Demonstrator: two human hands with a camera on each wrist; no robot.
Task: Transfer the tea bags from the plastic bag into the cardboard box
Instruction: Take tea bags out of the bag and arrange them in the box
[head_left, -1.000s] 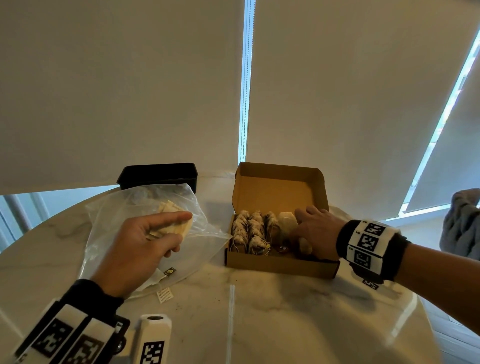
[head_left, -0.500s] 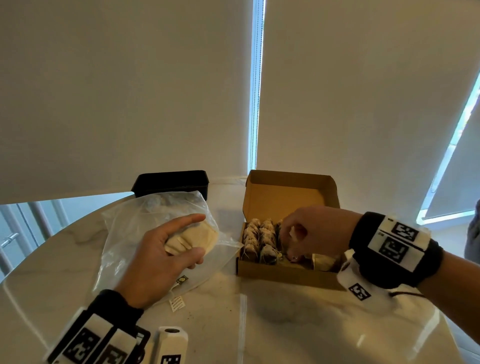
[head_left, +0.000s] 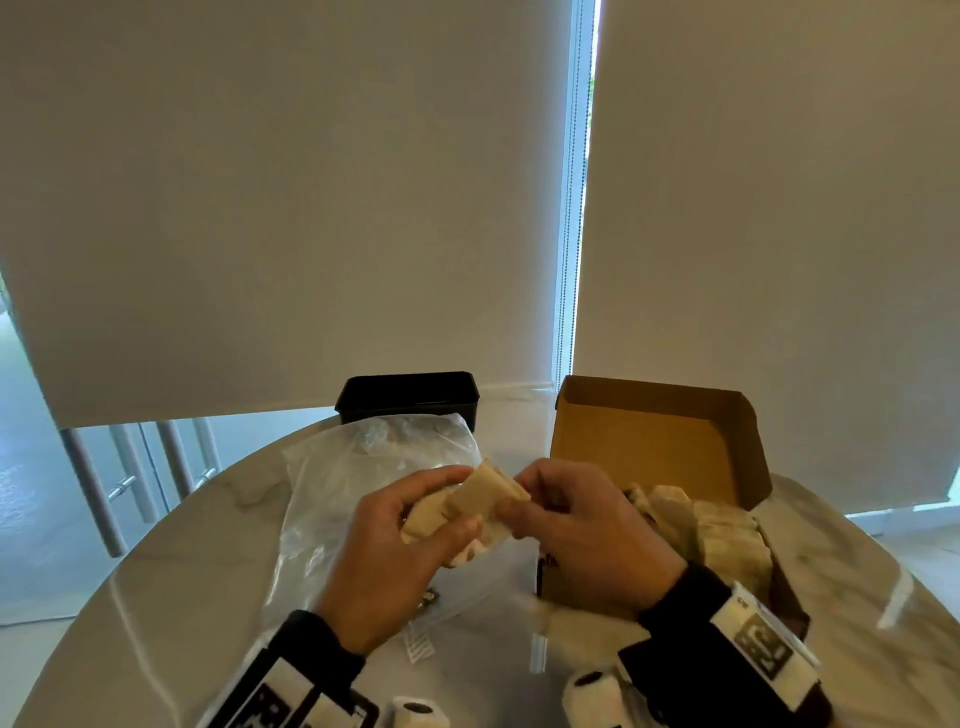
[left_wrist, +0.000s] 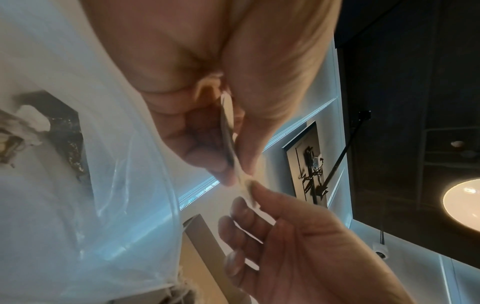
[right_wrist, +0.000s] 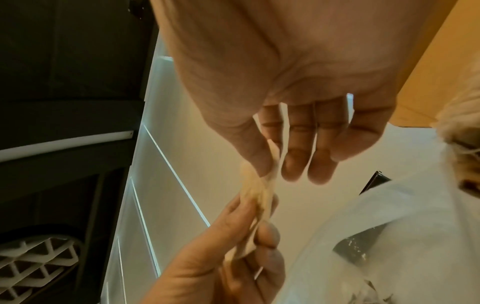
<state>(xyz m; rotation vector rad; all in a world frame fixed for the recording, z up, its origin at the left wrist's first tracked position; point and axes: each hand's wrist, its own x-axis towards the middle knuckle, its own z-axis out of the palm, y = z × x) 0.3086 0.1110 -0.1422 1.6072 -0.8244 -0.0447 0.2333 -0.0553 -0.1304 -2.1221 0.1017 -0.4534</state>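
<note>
A small bundle of flat, cream tea bags (head_left: 470, 506) is held in mid-air above a round marble bench (head_left: 208, 545), between a clear plastic bag (head_left: 363, 467) on the left and an open cardboard box (head_left: 654, 441) on the right. The left hand (head_left: 387, 561) is clenched around the bundle's lower part, its fingers (left_wrist: 207, 162) and thumb pressed on either side. The right hand (head_left: 582, 535) pinches the bundle's upper edge between thumb and forefinger, the other fingers (right_wrist: 320, 164) being left loose and nearly straight. Rows of tea bags are already packed in the box. A black container (head_left: 408, 397) is seen behind the plastic bag, and a small printed tag (head_left: 418, 642) lies on the bench near the left wrist.

A risk is judged here: several thin bags are gripped together, so if one is pulled while the left hand's hold is too loose, others could be dragged out and dropped onto the bench; if held too tightly, paper or string could be torn.

Compared with 0.5 seconds earlier, the right hand has been brought out of the box and across to the left hand, and the bundle has been lifted clear of the plastic bag.
</note>
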